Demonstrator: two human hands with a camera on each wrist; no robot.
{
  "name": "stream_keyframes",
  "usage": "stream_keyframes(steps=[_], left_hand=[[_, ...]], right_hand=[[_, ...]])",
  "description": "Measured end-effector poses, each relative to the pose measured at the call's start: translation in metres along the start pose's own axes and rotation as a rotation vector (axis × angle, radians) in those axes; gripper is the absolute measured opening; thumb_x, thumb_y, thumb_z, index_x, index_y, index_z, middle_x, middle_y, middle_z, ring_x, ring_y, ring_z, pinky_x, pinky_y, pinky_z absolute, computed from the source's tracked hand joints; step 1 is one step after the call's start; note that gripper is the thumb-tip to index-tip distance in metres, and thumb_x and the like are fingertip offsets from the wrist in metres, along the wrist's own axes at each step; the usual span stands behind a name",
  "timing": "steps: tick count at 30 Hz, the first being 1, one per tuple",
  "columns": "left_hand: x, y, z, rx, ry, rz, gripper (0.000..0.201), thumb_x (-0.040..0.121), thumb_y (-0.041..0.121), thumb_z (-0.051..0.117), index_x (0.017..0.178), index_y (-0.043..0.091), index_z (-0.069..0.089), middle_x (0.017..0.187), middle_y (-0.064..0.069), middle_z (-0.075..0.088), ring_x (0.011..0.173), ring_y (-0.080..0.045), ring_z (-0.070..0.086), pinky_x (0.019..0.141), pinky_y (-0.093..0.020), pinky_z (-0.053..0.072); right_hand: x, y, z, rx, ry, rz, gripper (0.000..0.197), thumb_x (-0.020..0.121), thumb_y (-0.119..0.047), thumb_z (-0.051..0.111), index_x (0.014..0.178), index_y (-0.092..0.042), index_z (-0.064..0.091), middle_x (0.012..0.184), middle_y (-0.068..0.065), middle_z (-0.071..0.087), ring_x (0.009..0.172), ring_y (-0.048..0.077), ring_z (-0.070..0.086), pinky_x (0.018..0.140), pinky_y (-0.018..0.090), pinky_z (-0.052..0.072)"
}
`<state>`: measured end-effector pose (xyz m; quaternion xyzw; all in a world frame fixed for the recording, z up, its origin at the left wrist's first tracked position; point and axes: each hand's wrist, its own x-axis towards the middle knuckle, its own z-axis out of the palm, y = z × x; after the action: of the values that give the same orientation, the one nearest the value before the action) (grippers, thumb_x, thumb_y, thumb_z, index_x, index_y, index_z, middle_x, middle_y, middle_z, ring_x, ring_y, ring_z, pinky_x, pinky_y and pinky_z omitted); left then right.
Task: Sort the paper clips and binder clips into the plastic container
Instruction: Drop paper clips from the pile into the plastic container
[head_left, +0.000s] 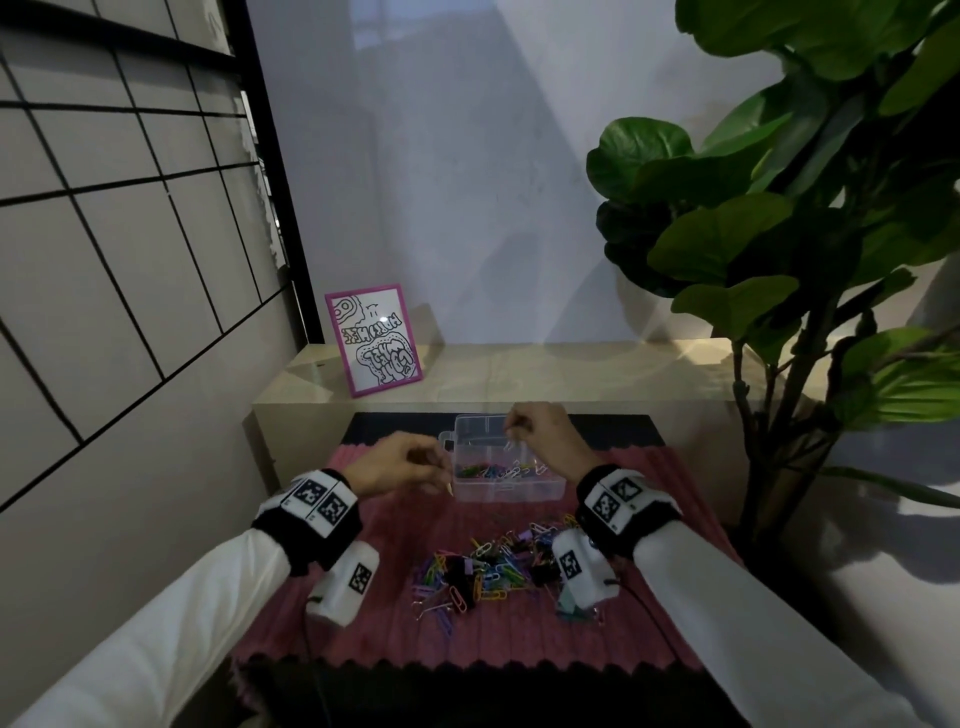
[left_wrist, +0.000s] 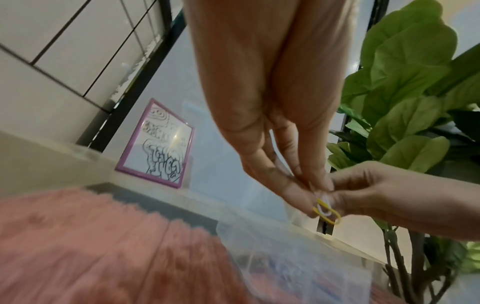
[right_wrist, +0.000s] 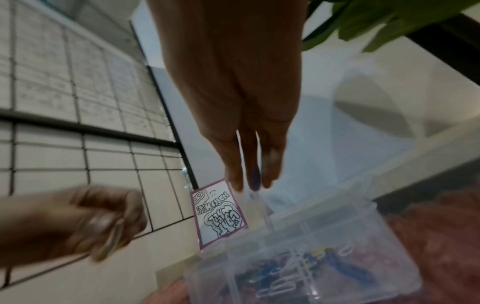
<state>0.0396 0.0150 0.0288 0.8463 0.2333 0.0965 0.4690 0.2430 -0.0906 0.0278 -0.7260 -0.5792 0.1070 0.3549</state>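
A clear plastic container (head_left: 555, 492) sits at the far side of a pink ribbed mat (head_left: 363, 629); its front compartments hold coloured and white paper clips (right_wrist: 293, 273). A mixed pile of paper clips and black binder clips (head_left: 493, 566) lies on the mat near me. My left hand (head_left: 441, 475) hovers just left of the container, pinching a yellow paper clip (left_wrist: 327, 212). My right hand (head_left: 511, 428) is above the container, pinching a white paper clip (head_left: 511, 445) that hangs from its fingertips (right_wrist: 253, 183). In the left wrist view the white clip overlaps the yellow one; whether they are linked is unclear.
A pink-framed drawing (head_left: 374, 340) leans on a beige ledge (head_left: 571, 374) behind the mat. A large leafy plant (head_left: 779, 234) stands at the right. A grid-lined wall (head_left: 104, 234) closes the left side. The mat's front edge (head_left: 467, 662) is scalloped.
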Motion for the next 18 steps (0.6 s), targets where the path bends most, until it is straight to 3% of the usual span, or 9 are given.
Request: stream_keyframes(steps=[1,2,5,7,9,13,15,18], left_hand=[[0.004,0.003,-0.004,0.071,0.023,0.013,0.01,0.079,0.003,0.066,0.081,0.013,0.065,0.073,0.005,0.069,0.072,-0.009,0.066,0.07,-0.018,0.052],[0.008,0.005,-0.008,0.14,0.049,0.027,0.008,0.078,0.006,0.068,0.083,0.012,0.066,0.076,0.003,0.068,0.074,-0.011,0.065,0.072,-0.019,0.051],[0.017,0.011,-0.017,0.243,0.068,0.057,0.011,0.078,0.006,0.067,0.084,0.016,0.065,0.081,0.002,0.066,0.076,-0.008,0.062,0.078,-0.025,0.051],[0.023,0.012,-0.02,0.309,0.029,0.067,0.018,0.079,0.007,0.066,0.08,0.024,0.062,0.081,0.007,0.066,0.072,0.004,0.061,0.079,-0.022,0.05],[0.028,0.014,-0.021,0.405,-0.022,0.075,0.017,0.078,0.01,0.067,0.08,0.026,0.063,0.082,0.01,0.067,0.072,0.011,0.059,0.08,-0.019,0.048],[0.038,0.021,-0.016,0.531,-0.065,0.113,0.013,0.079,0.011,0.067,0.092,0.012,0.068,0.091,0.005,0.068,0.074,0.008,0.058,0.072,-0.002,0.041],[0.045,0.025,-0.01,0.573,-0.066,0.139,0.014,0.079,0.009,0.067,0.093,0.008,0.068,0.095,-0.002,0.071,0.08,-0.005,0.062,0.068,-0.002,0.04],[0.059,0.031,-0.002,0.641,-0.083,0.195,0.011,0.079,0.006,0.066,0.09,0.007,0.067,0.094,-0.008,0.071,0.081,-0.013,0.062,0.065,-0.001,0.038]], right_hand=[[-0.001,0.002,0.002,-0.094,-0.053,-0.003,0.013,0.089,-0.008,0.056,0.086,-0.004,0.069,0.091,0.013,0.07,0.079,0.019,0.062,0.076,0.029,0.054],[-0.005,0.0,0.002,-0.185,-0.104,-0.022,0.016,0.09,-0.011,0.055,0.089,-0.005,0.07,0.093,0.012,0.07,0.084,0.023,0.064,0.08,0.035,0.053],[-0.028,-0.01,0.004,-0.263,-0.283,-0.154,0.016,0.09,-0.009,0.055,0.094,-0.003,0.069,0.097,0.012,0.071,0.088,0.024,0.065,0.083,0.032,0.051],[-0.046,-0.015,0.006,-0.263,-0.481,-0.222,0.012,0.087,-0.009,0.059,0.092,-0.004,0.069,0.094,0.012,0.071,0.085,0.023,0.065,0.081,0.037,0.053],[-0.062,-0.017,0.011,-0.276,-0.606,-0.251,0.012,0.085,-0.009,0.062,0.093,-0.005,0.069,0.094,0.012,0.071,0.085,0.021,0.065,0.077,0.034,0.052],[-0.077,-0.017,0.024,-0.399,-0.643,-0.294,0.032,0.078,-0.021,0.07,0.104,-0.006,0.061,0.102,0.011,0.064,0.092,0.022,0.058,0.066,0.028,0.039],[-0.078,-0.013,0.031,-0.416,-0.654,-0.278,0.042,0.073,-0.024,0.074,0.107,-0.008,0.056,0.103,0.011,0.059,0.092,0.023,0.054,0.065,0.03,0.039],[-0.077,-0.011,0.035,-0.33,-0.667,-0.249,0.035,0.074,-0.01,0.073,0.105,-0.005,0.056,0.099,0.015,0.06,0.082,0.021,0.053,0.064,0.031,0.042]])
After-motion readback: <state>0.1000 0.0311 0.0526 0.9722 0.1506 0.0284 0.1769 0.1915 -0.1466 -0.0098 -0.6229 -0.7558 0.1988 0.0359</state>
